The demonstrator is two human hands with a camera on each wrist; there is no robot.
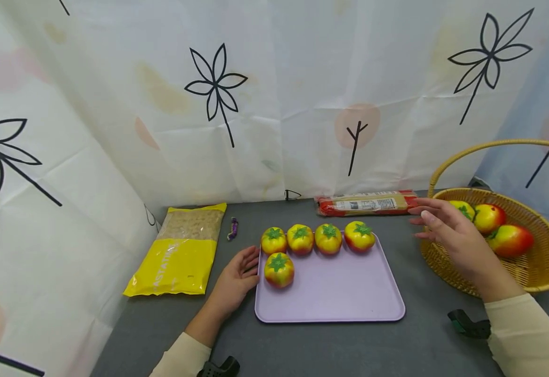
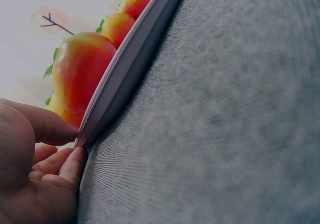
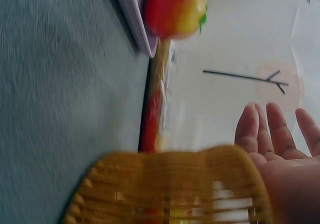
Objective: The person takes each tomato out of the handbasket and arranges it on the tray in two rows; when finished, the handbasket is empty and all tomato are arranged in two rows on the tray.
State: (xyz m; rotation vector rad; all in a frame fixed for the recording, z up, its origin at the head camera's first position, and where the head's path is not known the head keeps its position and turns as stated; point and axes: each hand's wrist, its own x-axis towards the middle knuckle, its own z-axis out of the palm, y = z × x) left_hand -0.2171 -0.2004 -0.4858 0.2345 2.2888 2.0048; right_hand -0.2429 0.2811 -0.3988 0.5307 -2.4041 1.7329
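The left hand (image 1: 236,277) pinched the near left edge of the lilac tray (image 1: 331,298) on the table (image 1: 302,345); a tug could have tipped the toy tomato (image 1: 279,269) just beside its fingers, or rolled the four in the row beyond. The right hand (image 1: 448,233), open and empty, hung over the basket (image 1: 528,272) rim, three fruits just beyond it; a careless reach could have knocked the rim and shifted the basket.

A pale curtain (image 1: 274,94) printed with black line flowers and faint peach dots hung behind and to the left (creased throughout). Below it lay a dark grey surface (image 1: 331,345), evenly lit.
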